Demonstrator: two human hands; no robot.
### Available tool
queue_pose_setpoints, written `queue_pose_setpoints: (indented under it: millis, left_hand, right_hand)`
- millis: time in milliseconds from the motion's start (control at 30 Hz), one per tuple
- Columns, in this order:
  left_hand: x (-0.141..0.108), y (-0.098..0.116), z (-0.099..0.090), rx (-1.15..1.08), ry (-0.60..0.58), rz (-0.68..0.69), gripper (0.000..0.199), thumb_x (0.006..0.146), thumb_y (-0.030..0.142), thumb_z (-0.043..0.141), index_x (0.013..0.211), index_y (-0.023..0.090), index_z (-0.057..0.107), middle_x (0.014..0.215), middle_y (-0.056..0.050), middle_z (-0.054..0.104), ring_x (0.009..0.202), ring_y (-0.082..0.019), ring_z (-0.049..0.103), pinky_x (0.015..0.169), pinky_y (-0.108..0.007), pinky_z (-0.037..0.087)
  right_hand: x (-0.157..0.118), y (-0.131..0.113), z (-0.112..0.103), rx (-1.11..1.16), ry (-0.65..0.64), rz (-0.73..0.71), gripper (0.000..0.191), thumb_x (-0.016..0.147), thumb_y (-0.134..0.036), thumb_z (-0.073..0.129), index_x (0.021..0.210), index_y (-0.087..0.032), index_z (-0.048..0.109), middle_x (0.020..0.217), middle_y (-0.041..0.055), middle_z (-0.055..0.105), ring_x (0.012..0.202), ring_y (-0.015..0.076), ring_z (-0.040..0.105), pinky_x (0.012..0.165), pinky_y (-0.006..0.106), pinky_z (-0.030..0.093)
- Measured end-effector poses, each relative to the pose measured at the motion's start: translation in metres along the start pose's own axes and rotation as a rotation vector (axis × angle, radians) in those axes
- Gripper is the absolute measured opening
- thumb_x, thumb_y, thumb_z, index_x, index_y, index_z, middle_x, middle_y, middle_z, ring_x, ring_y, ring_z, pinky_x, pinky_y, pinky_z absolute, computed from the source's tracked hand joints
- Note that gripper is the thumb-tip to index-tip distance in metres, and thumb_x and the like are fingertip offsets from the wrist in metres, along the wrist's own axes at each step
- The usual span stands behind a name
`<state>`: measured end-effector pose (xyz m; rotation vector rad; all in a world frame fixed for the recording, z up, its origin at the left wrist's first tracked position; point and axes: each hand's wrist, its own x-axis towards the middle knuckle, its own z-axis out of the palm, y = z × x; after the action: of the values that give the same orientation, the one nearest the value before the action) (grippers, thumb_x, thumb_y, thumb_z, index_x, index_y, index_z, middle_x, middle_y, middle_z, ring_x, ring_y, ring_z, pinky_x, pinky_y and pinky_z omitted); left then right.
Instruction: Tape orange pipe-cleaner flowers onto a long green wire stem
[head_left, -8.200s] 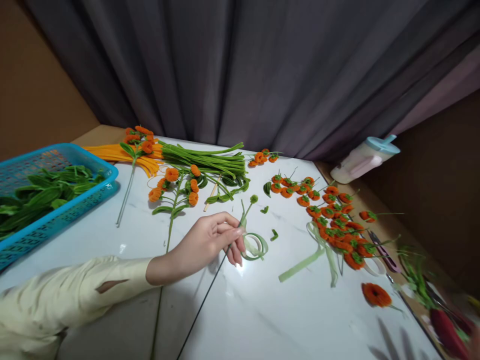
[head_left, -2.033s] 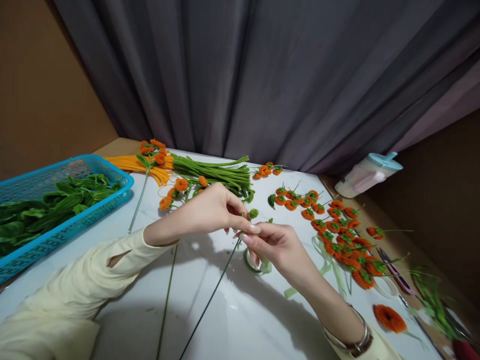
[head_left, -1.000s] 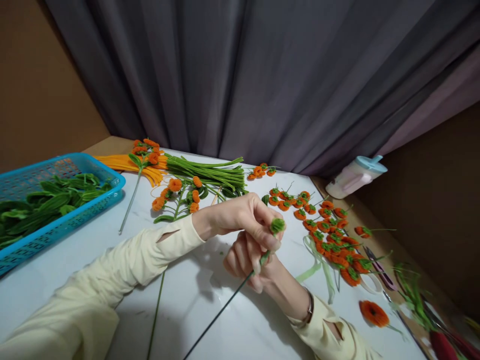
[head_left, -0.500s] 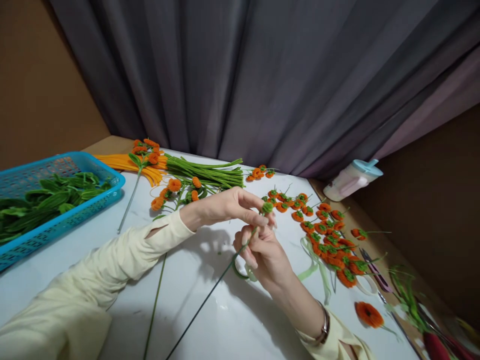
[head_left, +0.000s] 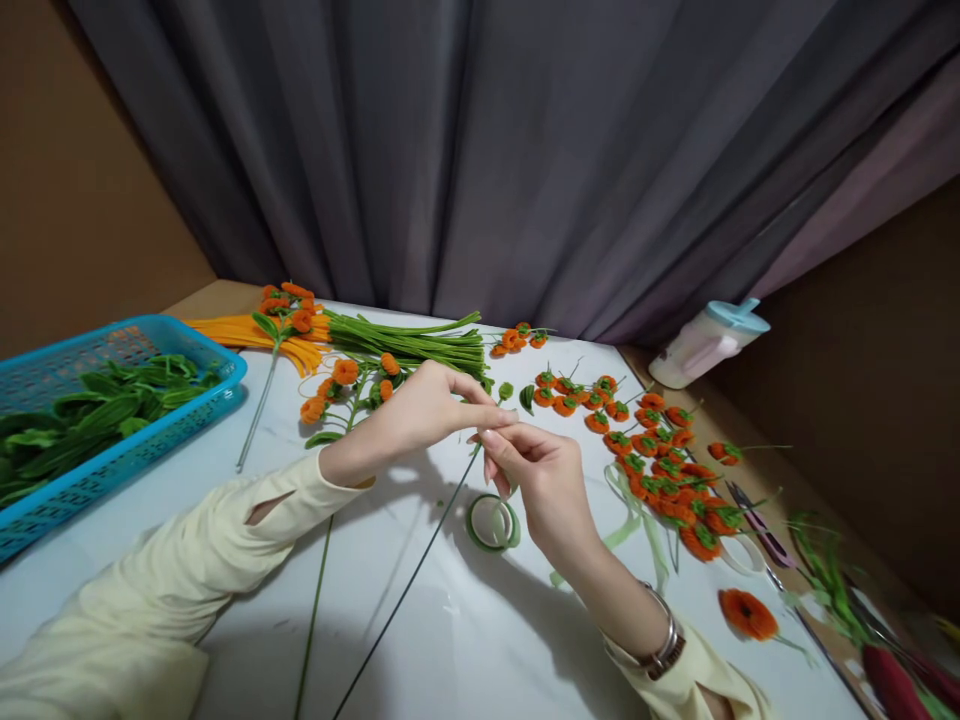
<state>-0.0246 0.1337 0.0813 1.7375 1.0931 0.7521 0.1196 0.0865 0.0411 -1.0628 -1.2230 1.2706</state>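
Note:
Both hands meet over the middle of the table around a long thin dark green stem [head_left: 420,572] with a small fuzzy green bud [head_left: 506,391] at its top. My left hand [head_left: 431,410] is closed, thumb and fingers pinching the stem just below the bud. Slightly lower, my right hand [head_left: 536,470] is also closed, its thumb and forefinger pressed on the same stem. The stem slants down toward the near table edge. Beneath my right hand lies a roll of green tape [head_left: 493,523]. A small dark green leaf [head_left: 527,399] shows just beyond the bud.
To the left is a blue basket [head_left: 234,368] of green leaves. Orange flower heads [head_left: 664,470] spread on the right, near scissors [head_left: 759,525] and a lidded cup [head_left: 709,343]. Green pipe cleaners [head_left: 420,342] lie at the back beside an assembled flower stem [head_left: 259,410].
Both hands have shifted a little left, and the bud now stands clear above the fingers. My right hand has turned and moved up; the tape roll beneath it is more exposed.

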Motion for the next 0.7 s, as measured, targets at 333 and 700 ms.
queue_pose_setpoints:
  millis: [333,700]
  left_hand:
    - [-0.007,0.004,0.012,0.073,0.269,0.232,0.017,0.07,0.027,0.07,0.057,0.017,0.067,0.07,-0.002,0.067,0.074,-0.016,0.059,0.07,-0.027,0.043]
    - [-0.011,0.009,0.012,-0.042,0.171,0.183,0.028,0.068,0.036,0.071,0.052,0.016,0.059,0.066,0.0,0.06,0.067,-0.013,0.053,0.066,-0.026,0.04]
  right_hand:
    - [0.017,0.002,-0.02,-0.099,-0.256,-0.1,0.023,0.075,-0.034,0.068,0.06,-0.017,0.063,0.052,-0.0008,0.059,0.047,0.0109,0.05,0.049,0.025,0.042]
    - [0.024,0.018,-0.024,0.071,-0.441,-0.07,0.022,0.078,-0.038,0.067,0.072,-0.017,0.063,0.058,-0.0006,0.063,0.057,0.0138,0.059,0.06,0.028,0.047]
